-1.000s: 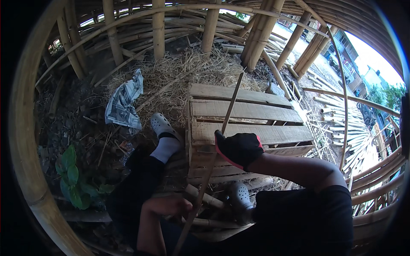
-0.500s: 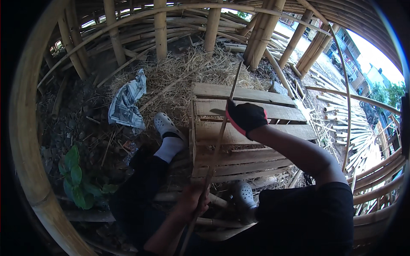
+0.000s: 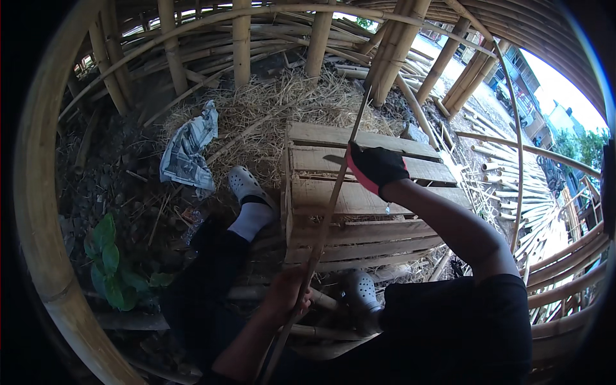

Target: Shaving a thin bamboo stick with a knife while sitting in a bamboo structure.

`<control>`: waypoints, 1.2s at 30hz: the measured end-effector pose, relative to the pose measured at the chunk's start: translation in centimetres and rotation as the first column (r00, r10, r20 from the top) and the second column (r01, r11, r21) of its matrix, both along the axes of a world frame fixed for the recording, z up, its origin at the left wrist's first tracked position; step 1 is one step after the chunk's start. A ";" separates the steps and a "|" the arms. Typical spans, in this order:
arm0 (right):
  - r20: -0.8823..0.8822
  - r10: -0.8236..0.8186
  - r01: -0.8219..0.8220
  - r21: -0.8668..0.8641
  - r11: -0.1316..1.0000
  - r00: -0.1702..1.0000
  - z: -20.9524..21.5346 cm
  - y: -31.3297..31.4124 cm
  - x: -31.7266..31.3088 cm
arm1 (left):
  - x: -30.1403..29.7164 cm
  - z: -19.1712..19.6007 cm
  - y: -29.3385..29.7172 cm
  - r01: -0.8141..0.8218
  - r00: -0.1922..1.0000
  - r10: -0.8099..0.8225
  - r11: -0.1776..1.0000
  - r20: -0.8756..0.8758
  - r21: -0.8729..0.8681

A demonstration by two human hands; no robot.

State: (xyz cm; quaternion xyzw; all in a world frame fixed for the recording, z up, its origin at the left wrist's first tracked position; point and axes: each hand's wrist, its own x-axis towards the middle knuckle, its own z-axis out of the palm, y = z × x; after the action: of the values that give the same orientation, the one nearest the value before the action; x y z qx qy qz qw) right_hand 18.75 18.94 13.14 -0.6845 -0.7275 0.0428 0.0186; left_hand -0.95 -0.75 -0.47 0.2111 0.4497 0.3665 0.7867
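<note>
A long, thin bamboo strip (image 3: pixel 329 221) slants across the middle, its far tip near the bamboo posts and its near end low by my legs. My left hand (image 3: pixel 289 296), bare, is closed round its lower part. Farther up, my right hand (image 3: pixel 377 168), in a black and red glove, is closed at the strip. A short dark knife blade (image 3: pixel 333 159) sticks out to the left of the glove and crosses the strip; the knife's handle is hidden in the fist. Below the strip stands a slatted wooden crate (image 3: pixel 378 202).
My feet in grey clogs (image 3: pixel 249 184) flank the crate. Crumpled newspaper (image 3: pixel 188 154) lies on straw (image 3: pixel 256 109) to the left, near a leafy plant (image 3: pixel 110 266). Bamboo posts (image 3: pixel 241 48) rise at the back, and cut bamboo poles (image 3: pixel 513 186) lie at the right.
My gloved right hand has shifted slightly right and away from me along the strip, with the blade. The strip's far tip has swung a little to the right. My left hand keeps its hold.
</note>
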 end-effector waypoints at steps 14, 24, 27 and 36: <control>-0.047 0.050 -0.053 -0.075 0.996 0.998 -2.3 -6.3 -2.6 | -0.4 -2.1 0.0 0.038 0.996 -0.034 0.998 -0.078 0.044; 0.000 0.064 -0.063 -0.202 0.977 0.998 -2.5 -7.4 -2.9 | -0.1 -1.2 0.3 0.037 0.999 -0.037 0.999 -0.004 -0.013; 0.038 0.316 -0.294 -0.274 0.916 0.948 -2.0 -6.6 -2.7 | -0.3 -1.2 0.3 0.048 0.998 -0.047 0.999 0.045 -0.012; 0.131 0.400 -0.373 -0.191 0.908 0.907 -2.6 -8.0 -2.4 | 0.0 0.1 0.3 0.029 0.999 -0.027 0.998 0.029 -0.050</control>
State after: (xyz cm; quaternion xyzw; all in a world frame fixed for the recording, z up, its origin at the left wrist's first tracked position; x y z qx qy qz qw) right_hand 16.38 10.98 10.56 -0.5266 -0.8421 0.0469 -0.1066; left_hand -0.92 -0.45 -0.36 0.1921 0.4445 0.3468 0.8033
